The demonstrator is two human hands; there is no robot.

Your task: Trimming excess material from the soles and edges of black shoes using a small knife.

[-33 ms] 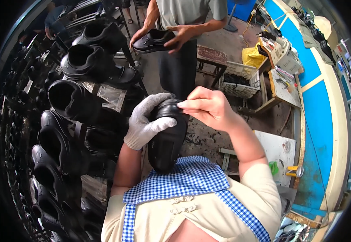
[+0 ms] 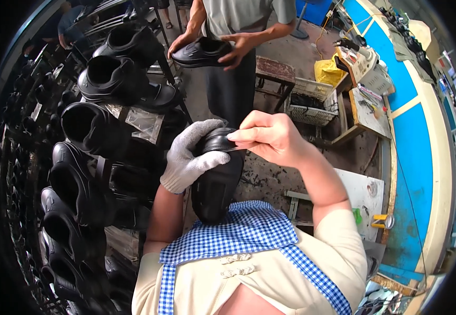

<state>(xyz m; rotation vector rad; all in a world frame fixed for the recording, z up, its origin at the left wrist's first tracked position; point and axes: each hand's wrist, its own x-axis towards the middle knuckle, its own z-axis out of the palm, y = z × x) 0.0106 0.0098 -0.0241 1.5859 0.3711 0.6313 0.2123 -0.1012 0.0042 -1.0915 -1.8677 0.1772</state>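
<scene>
My left hand (image 2: 188, 157), in a pale grey knitted glove, is closed around a black shoe (image 2: 217, 184) in front of my chest. The thumb and fingers grip its far end, and its near end reaches the blue checked apron. My bare right hand (image 2: 270, 139) pinches at the right edge of that far end. A thin pale sliver shows under the fingertips; what it is I cannot make out. Across from me, a person in a grey shirt holds another black shoe (image 2: 202, 52) in both hands.
Black shoes (image 2: 83, 128) stand in rows on a rack close at my left. A white crate (image 2: 312, 107) and a brown stool (image 2: 275, 71) are beyond my right hand. A white table (image 2: 361, 194) stands at right, with a yellow-banded roll (image 2: 381, 221). Dark scraps litter the floor.
My right hand has shifted slightly at the shoe's edge, and a thin sliver now shows under its fingers. The other person's shoe has turned a little.
</scene>
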